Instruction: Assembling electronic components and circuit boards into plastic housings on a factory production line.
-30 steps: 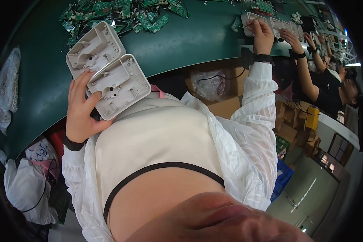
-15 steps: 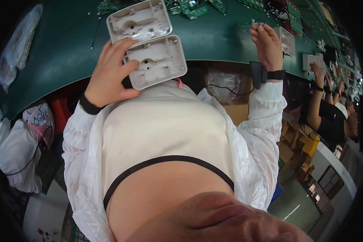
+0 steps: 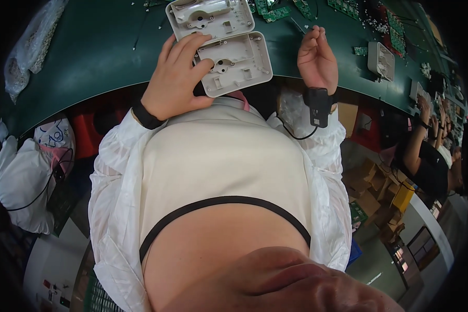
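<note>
My left hand grips two white plastic housing shells, held side by side with their ribbed insides facing me, at the near edge of the green bench. Its fingers wrap over the lower shell's left side. My right hand hovers over the bench edge to the right of the shells, fingers curled loosely together; whether it pinches something small is too fine to tell. A black band sits on each wrist.
Green circuit boards lie scattered along the far side of the bench. Another white housing rests at the right. Other people's arms work further right. A clear bag lies at the left.
My left hand has brought the two shells rightward and nearer the bench edge. My right hand has drawn back from the far boards toward the near edge and curled its fingers.
</note>
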`<state>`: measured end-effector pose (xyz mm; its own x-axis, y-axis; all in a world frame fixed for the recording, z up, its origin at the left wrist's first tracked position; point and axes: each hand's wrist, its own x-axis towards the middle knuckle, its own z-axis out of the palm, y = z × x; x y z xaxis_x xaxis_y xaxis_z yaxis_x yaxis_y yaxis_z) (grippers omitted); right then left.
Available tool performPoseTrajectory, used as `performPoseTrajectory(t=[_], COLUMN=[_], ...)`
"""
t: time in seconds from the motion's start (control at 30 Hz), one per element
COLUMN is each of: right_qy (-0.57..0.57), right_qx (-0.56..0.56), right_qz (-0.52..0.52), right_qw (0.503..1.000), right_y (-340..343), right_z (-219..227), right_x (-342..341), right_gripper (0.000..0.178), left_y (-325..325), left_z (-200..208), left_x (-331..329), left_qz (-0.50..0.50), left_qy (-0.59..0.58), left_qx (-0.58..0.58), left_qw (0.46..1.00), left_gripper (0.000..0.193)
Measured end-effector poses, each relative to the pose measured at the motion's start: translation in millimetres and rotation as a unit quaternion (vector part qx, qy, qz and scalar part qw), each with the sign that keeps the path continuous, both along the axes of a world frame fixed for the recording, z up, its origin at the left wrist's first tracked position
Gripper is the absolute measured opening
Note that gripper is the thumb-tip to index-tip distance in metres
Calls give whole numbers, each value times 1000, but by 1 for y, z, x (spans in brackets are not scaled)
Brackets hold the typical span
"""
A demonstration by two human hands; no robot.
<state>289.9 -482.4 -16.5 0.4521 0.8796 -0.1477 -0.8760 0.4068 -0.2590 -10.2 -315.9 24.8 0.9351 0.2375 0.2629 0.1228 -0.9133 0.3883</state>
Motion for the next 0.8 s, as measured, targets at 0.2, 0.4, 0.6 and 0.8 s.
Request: performPoseTrajectory(t=[0.2,0.4,0.6,0.8], right_qy=[-42,-78,-79,-112], right_qx=[-17,-30,-43,-56], right_qz=[-19,-6,-6,-17], right_qw=[999,996,996,992], right_y=[1,-3,5,6], right_z=[2,-3,-7,-5], right_x=[-20,0,0,-4], right_gripper=[9,9,8,8], left_y=[-2,-3,4,4], left_z=[5,3,-2,-6], left_x=[-18,-39,-50,-43], left_qz=[-3,8,23,35], left_qy=[-4,27,15,24], left_qx=[-25,-42,-77,-27], left_qw=[1000,999,997,999], left_gripper=[61,61,59,55])
